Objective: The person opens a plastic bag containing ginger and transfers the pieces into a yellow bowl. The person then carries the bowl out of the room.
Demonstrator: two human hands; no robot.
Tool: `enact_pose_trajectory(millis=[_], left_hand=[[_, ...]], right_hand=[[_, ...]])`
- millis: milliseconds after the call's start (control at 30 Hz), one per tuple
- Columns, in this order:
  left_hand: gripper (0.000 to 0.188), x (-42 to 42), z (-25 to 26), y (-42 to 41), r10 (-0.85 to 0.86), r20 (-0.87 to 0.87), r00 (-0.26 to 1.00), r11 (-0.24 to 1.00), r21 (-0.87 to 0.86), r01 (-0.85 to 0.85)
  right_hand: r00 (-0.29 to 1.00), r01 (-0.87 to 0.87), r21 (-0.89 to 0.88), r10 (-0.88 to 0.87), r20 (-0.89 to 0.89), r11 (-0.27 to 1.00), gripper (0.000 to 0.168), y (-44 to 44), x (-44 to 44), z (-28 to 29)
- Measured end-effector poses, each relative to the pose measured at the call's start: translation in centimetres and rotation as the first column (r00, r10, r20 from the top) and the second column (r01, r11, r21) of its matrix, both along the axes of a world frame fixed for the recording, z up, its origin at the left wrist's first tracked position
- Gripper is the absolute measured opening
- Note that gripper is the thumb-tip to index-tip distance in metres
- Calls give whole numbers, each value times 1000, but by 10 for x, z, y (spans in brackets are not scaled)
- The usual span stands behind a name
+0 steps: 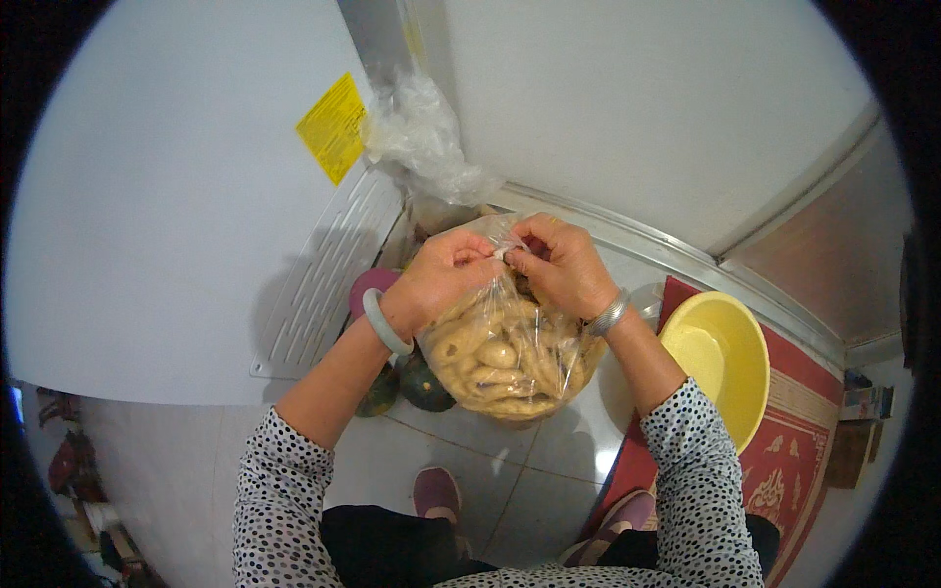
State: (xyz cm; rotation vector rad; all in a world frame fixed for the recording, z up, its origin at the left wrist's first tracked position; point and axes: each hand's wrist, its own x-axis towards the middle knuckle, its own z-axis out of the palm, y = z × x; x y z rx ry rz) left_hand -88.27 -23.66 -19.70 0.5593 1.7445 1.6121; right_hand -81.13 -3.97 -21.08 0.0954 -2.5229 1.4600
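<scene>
A clear plastic bag [514, 353] full of pale yellow-brown pieces, perhaps ginger or potatoes, hangs in front of me. Its gathered neck is pinched by my left hand [452, 275] and my right hand [562, 264], which meet at a twisted or knotted bit of plastic. The fingertips of both hands are curled close together there. Whether the knot is tight cannot be seen. Behind the bag's lower left side, dark green round squashes [426, 386] lie on the floor, partly hidden.
A white appliance [169, 206] with a vented panel stands at left. Crumpled clear plastic [434, 140] hangs by its corner. At right, a yellow basin [713, 367] sits on a red patterned mat [786, 470]. A pink round object [371, 287] shows behind my left wrist. Tiled floor [470, 456] lies below.
</scene>
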Motion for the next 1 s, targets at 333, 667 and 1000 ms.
enact_pose_trajectory(millis=[333, 667, 1000], left_hand=[[12, -3, -9, 0, -13, -227, 974, 997, -78, -5], [14, -11, -9, 0, -95, 83, 992, 995, -6, 95], [13, -12, -13, -1, -187, 329, 926, 974, 182, 132]], right_hand=[[999, -41, 22, 42, -18, 999, 14, 1, -2, 11], [992, -122, -102, 123, 11, 987, 13, 6, -3, 18], [986, -156, -148, 162, 30, 977, 17, 9, -3, 21]])
